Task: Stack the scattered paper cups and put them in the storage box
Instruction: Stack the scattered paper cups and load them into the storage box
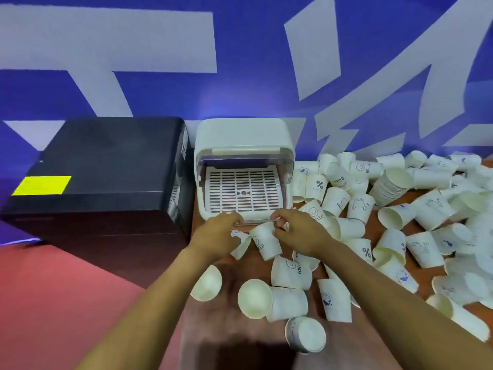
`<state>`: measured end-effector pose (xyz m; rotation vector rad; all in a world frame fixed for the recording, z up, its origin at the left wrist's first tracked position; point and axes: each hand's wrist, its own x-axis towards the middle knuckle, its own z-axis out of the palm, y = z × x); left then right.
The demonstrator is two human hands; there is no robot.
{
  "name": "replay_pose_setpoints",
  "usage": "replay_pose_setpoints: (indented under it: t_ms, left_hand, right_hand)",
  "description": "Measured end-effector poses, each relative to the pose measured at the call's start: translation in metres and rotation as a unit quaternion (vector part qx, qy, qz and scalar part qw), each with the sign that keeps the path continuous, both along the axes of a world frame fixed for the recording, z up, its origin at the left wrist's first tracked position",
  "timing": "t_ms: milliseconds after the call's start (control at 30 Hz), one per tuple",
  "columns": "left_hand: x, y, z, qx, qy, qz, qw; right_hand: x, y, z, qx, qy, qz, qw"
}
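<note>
The paper cup [265,240] I am working on sits between my hands on the brown desk [234,295], just near of the storage box's front edge. It stands mouth-down and tilted, its base toward the box, with a smiley face and "HELLO" printed on its side. My right hand [296,233] pinches it at the base with curled fingertips, so that grip is narrow and holding the cup. My left hand [217,233] is curled over a second cup [241,247] lying just left of the first, fingers bent around its upper part; that grip is also narrow and closed on a cup.

The storage box [242,166] is white, with its clear lid swung up and back, showing a slotted white tray inside. It stands at the far side of the desk against a blue wall with large pale shapes [248,62].

To the right, a heap of loose cups [400,217] spreads across the desk, most lying on their sides, some with "%" or "HELLO" prints. Among them, far right of the box, lies a nested stack [392,185] on its side. More cups [280,295] lie near me, between my forearms.

Left of the box is a black case [101,169] with a yellow label [41,185].
</note>
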<state>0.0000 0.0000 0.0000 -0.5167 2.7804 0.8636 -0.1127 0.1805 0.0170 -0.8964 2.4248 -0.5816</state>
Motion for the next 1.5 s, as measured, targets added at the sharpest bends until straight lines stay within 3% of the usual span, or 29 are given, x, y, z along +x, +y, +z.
replay_pose_setpoints:
  t_ms: [167,267,467,733,1100,1300,1500]
  left_hand:
    - [-0.011,-0.003,-0.020,-0.042,-0.063,-0.036,0.997]
    - [-0.012,-0.004,-0.032,-0.075,-0.081,-0.044,0.993]
    - [-0.022,-0.009,-0.054,-0.120,-0.134,-0.092,0.979]
    - [-0.032,-0.003,-0.066,-0.133,-0.127,-0.112,0.976]
    - [-0.037,0.003,-0.076,-0.179,-0.140,-0.145,0.963]
    - [-0.034,0.004,-0.066,-0.140,-0.112,-0.129,0.975]
    - [-0.017,0.000,-0.039,-0.035,-0.049,-0.064,0.996]
  right_hand:
    - [-0.009,-0.013,-0.021,0.122,-0.028,0.050,0.991]
    - [-0.012,-0.018,-0.030,0.149,-0.021,0.054,0.987]
    - [-0.017,-0.030,-0.047,0.164,0.018,0.049,0.985]
    - [-0.017,-0.039,-0.062,0.134,-0.036,0.027,0.990]
    - [-0.011,-0.040,-0.073,0.091,-0.036,-0.036,0.995]
    - [-0.012,-0.033,-0.073,0.070,-0.054,-0.073,0.993]
    - [-0.011,-0.020,-0.057,0.032,-0.067,-0.085,0.994]
